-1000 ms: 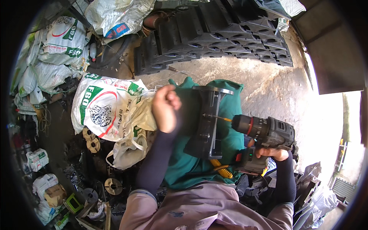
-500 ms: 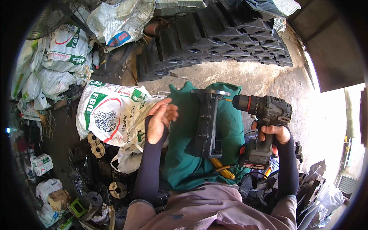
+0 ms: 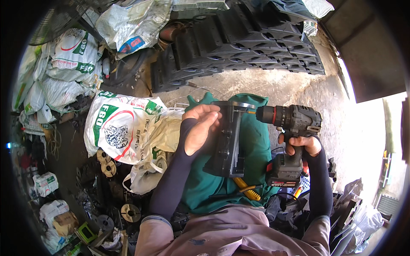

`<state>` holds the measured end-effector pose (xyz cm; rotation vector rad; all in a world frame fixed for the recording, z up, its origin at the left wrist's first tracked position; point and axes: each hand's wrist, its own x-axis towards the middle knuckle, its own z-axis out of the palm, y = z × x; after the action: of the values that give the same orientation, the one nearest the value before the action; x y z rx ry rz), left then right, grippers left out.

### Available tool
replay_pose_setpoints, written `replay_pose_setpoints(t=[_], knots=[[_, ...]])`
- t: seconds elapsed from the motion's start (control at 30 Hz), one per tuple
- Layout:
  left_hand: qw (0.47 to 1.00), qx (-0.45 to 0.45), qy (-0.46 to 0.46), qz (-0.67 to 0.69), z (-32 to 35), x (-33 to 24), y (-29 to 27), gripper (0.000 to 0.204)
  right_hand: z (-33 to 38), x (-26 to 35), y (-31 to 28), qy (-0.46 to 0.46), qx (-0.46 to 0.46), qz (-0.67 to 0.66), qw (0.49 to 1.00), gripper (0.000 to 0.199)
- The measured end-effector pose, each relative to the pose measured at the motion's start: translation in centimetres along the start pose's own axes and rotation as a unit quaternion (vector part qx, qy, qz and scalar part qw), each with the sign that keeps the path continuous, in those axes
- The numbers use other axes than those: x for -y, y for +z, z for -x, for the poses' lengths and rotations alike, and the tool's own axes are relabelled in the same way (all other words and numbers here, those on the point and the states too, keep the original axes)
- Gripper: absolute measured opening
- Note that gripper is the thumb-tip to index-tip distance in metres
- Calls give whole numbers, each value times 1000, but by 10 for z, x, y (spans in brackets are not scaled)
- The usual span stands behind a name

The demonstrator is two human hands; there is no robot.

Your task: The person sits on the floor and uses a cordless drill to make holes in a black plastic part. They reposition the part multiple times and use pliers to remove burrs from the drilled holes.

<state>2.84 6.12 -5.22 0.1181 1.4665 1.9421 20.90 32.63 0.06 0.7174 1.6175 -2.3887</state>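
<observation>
Black part [image 3: 223, 147] upright on green-clad lap [image 3: 257, 141], apparently for support; right hand [image 3: 305, 145] grips drill [image 3: 292, 116], bit [image 3: 251, 112] levelled at part's far end; left hand [image 3: 200, 128] alongside, fingers half-curled, hold unclear.

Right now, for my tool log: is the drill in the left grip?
No: the right grip is wrapped around the drill.

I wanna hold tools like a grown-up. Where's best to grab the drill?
Probably grab the drill by its handle, from the right, like the right hand does. The handle hangs between body and battery, and the bit points left, away from that side.
</observation>
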Motion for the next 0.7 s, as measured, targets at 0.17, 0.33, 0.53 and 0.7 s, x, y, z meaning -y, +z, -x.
replay_pose_setpoints(t=[0.17, 0.33, 0.53, 0.7], knots=[[999, 9, 28, -35, 1, 1, 1, 15, 0, -1, -1, -7, 11, 16, 1000, 58], [1000, -21, 19, -8, -3, 6, 14, 11, 0, -1, 0, 2, 14, 7, 1000, 58], [999, -32, 26, 10, -6, 13, 21, 11, 0, -1, 0, 2, 8, 4, 1000, 59], [997, -31, 69, -26, 1, 16, 20, 17, -1, -3, 0, 9, 0, -7, 1000, 60]])
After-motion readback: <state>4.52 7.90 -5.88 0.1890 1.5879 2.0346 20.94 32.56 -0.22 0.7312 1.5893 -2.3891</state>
